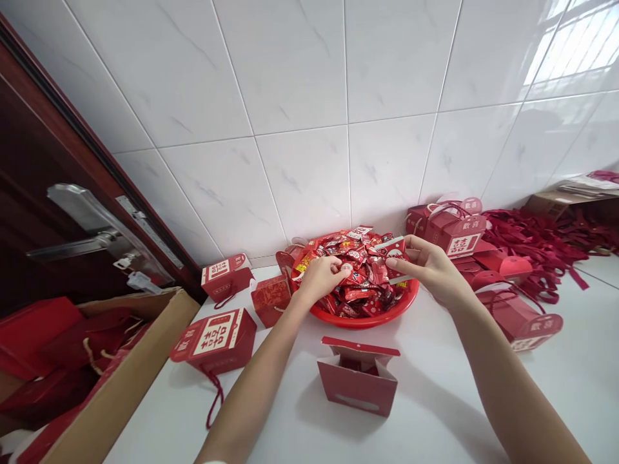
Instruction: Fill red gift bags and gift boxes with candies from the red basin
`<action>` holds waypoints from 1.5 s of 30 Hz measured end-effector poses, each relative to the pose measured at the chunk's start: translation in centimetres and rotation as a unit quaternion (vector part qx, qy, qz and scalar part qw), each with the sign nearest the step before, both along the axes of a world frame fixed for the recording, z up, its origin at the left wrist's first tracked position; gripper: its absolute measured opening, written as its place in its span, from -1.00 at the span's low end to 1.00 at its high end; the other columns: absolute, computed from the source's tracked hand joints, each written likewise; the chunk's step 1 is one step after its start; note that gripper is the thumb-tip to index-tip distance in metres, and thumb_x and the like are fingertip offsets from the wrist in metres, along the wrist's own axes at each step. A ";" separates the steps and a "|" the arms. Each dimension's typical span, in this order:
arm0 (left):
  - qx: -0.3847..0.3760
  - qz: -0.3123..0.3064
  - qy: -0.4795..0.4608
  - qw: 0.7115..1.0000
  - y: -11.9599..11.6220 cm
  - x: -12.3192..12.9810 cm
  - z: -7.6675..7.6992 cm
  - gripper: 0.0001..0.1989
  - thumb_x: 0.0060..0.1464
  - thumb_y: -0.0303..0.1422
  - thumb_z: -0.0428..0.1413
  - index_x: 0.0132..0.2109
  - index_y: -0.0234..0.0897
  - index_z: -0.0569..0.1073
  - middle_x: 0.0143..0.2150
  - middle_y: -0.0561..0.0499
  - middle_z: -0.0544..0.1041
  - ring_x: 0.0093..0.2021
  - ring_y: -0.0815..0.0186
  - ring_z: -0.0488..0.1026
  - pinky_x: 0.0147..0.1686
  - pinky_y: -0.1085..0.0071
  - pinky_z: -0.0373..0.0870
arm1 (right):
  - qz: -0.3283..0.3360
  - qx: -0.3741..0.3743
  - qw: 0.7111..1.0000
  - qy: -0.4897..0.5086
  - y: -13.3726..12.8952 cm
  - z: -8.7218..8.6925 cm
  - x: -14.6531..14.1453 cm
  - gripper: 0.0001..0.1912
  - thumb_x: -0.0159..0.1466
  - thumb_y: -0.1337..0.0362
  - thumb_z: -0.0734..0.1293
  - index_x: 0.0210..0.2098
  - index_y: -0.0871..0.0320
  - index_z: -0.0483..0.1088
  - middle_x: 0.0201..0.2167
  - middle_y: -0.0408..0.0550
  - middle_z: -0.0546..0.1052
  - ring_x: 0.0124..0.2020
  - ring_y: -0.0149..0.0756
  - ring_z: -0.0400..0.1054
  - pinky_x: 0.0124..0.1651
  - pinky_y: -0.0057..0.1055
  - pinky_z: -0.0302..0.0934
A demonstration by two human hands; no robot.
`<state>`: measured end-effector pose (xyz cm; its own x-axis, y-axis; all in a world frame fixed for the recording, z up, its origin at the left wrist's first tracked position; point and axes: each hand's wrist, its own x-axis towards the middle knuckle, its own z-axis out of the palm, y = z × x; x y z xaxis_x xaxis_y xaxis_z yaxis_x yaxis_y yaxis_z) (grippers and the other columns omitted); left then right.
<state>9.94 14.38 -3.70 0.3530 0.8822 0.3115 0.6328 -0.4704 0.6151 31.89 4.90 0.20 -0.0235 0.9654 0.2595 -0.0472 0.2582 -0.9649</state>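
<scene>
A red basin [382, 319] is heaped with small wrapped candies [360, 293]. My left hand [322, 278] reaches over its left side, fingers closed at a red candy packet [347, 273] on the heap. On the right, my right hand [432, 267] grips a flat red packet with white edges [395, 256] between thumb and fingers, above the candies. Below the basin stands a dark red paper box [358, 390] with its top flap raised; something red lies inside, too dark to make out.
Several red gift boxes [215, 338] with cord handles stand left, and more boxes [449, 232] are piled right, near heaped red ribbons [522, 258]. A cardboard carton [130, 361] of red boxes is at lower left, beside a dark door [43, 161]. A tiled wall [300, 180] rises behind.
</scene>
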 end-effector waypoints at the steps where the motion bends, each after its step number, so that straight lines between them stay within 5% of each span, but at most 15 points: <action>1: -0.004 -0.002 -0.007 1.000 0.2 0.1 -0.2 -0.85 -0.04 -0.25 0.25 -0.35 -0.23 0.61 -0.46 0.01 0.58 -0.42 0.24 0.50 -0.37 0.38 0.37 | -0.001 0.001 1.000 -0.004 0.0 0.0 0.0 -0.58 0.07 0.03 0.58 -0.23 0.11 0.44 -0.28 -0.04 0.62 -0.27 -0.19 0.53 -0.35 -0.34 0.50; 5: -0.042 0.002 -0.104 0.994 0.3 -0.2 -0.6 -0.65 -0.17 -0.44 0.28 -0.13 -0.28 0.62 -0.45 0.06 0.55 -0.41 0.28 0.49 -0.34 0.39 0.40 | -0.017 0.015 0.999 -0.032 0.2 -0.1 0.2 -0.59 0.08 0.01 0.56 -0.25 0.12 0.46 -0.29 -0.05 0.60 -0.31 -0.23 0.50 -0.34 -0.36 0.47; 12: -0.090 -0.072 -0.301 0.947 -1.7 0.2 1.3 -0.56 -0.11 -0.31 0.33 -0.03 -0.32 0.58 -0.33 0.00 0.56 -0.30 0.27 0.52 -0.22 0.35 0.49 | 0.011 0.011 1.000 0.005 0.5 -0.5 -0.8 -0.55 0.09 -0.01 0.55 -0.15 0.14 0.54 -0.15 0.03 0.65 -0.13 -0.09 0.53 -0.16 -0.24 0.46; 20: -0.133 -0.169 -0.341 0.915 -4.3 2.4 2.7 -0.53 -0.08 -0.26 0.37 0.01 -0.25 0.53 -0.15 -0.07 0.63 -0.10 0.16 0.58 -0.06 0.28 0.53 | 0.028 0.014 0.997 0.076 0.9 -1.5 -2.3 -0.54 0.07 0.02 0.57 -0.09 0.07 0.56 -0.12 0.00 0.66 -0.10 -0.12 0.54 -0.05 -0.21 0.45; 29: -0.133 -0.157 -0.276 0.939 -3.8 0.1 3.4 -0.50 0.02 -0.26 0.31 0.12 -0.25 0.55 -0.20 -0.07 0.67 -0.17 0.15 0.62 -0.11 0.26 0.56 | 0.010 0.016 0.998 0.052 0.6 -0.9 -1.8 -0.57 0.01 0.09 0.60 -0.18 0.11 0.56 -0.19 0.02 0.67 -0.12 -0.08 0.55 -0.07 -0.17 0.46; 36: -0.023 -0.089 -0.163 0.982 -1.5 -2.7 3.2 -0.78 0.00 -0.24 0.28 -0.21 -0.23 0.68 -0.19 -0.08 0.69 -0.15 0.12 0.61 -0.06 0.26 0.53 | -0.061 0.040 0.997 0.039 0.1 0.0 0.2 -0.66 0.07 0.11 0.57 -0.20 0.10 0.56 -0.20 0.02 0.66 -0.16 -0.08 0.55 -0.10 -0.14 0.47; 45: 0.060 -0.088 0.050 0.993 1.2 0.9 1.2 -0.76 0.00 -0.51 0.15 -0.24 -0.17 0.68 -0.25 -0.02 0.67 -0.26 0.18 0.57 -0.16 0.32 0.45 | -0.069 0.056 0.996 0.007 -0.5 0.5 0.5 -0.68 0.14 0.12 0.52 -0.16 0.10 0.56 -0.22 0.01 0.65 -0.20 -0.11 0.53 -0.13 -0.18 0.45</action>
